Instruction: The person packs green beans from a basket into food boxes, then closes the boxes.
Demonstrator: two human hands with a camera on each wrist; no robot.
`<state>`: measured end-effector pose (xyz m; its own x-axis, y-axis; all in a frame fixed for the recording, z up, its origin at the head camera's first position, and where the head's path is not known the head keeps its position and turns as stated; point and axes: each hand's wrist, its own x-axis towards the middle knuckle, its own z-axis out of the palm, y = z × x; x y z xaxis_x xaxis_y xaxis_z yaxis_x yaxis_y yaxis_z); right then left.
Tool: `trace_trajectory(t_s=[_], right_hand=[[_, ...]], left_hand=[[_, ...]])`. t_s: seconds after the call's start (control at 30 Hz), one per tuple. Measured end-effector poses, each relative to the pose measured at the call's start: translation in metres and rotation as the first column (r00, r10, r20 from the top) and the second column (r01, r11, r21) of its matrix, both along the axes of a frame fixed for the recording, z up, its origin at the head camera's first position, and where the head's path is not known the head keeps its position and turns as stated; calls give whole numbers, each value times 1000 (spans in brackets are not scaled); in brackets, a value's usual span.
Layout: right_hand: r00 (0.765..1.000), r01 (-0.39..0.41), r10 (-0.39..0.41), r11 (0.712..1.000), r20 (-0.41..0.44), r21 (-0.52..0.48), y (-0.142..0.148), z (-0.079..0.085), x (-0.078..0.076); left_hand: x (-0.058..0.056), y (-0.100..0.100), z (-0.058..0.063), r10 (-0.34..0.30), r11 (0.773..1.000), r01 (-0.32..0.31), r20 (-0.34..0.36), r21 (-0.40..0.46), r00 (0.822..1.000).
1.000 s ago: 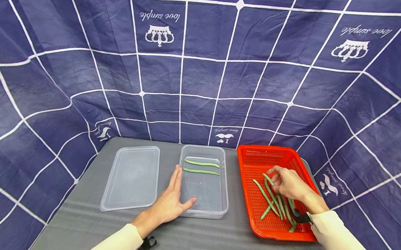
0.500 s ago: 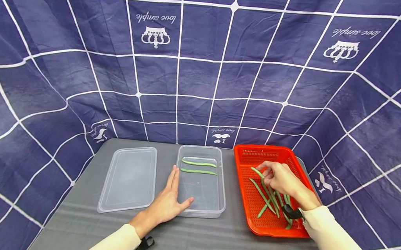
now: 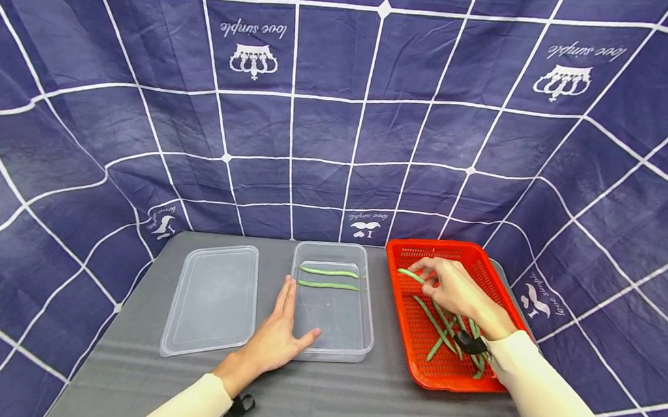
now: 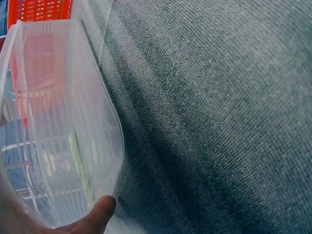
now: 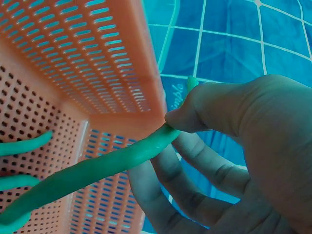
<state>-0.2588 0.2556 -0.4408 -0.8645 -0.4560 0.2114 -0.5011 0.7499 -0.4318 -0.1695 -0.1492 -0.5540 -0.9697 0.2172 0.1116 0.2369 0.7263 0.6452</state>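
Observation:
My right hand [image 3: 451, 290] pinches a green bean [image 3: 410, 275] between thumb and fingers above the left part of the red basket [image 3: 450, 384]. In the right wrist view the bean [image 5: 92, 170] slants down to the left from the thumb tip. Several more green beans [image 3: 434, 318] lie in the basket, partly hidden under my wrist and its black strap. With straight fingers my left hand [image 3: 275, 340] rests against the left side of a clear plastic container [image 3: 333, 323]. Inside it, two green beans [image 3: 328, 285] lie crosswise near the far end, roughly parallel.
A flat translucent lid [image 3: 215, 300] lies left of the container on the grey cloth-covered table [image 3: 348, 399]. Blue cloth [image 3: 328, 129] with white lines hangs behind and on both sides. A narrow strip of table separates container and basket.
My right hand has lifted the bean off the others and moved it left and away, towards the basket's left rim. My left hand stays at the container. The whole view has shifted slightly.

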Motion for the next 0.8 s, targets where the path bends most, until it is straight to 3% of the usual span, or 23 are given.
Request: trace_trajectory(t_s=[0.17, 0.43, 0.8], right_hand=[[1000, -17, 17, 1000, -9, 7, -9, 4, -3], [990, -97, 97, 995, -99, 4, -24, 8, -10], [991, -119, 116, 991, -64, -53, -38, 9, -15]], left_hand=[[1, 0, 0, -5, 1000, 5, -20, -6, 1000], [1, 1, -1, -2, 1000, 2, -23, -21, 1000], [0, 3, 1, -5, 1000, 5, -8, -26, 1000]])
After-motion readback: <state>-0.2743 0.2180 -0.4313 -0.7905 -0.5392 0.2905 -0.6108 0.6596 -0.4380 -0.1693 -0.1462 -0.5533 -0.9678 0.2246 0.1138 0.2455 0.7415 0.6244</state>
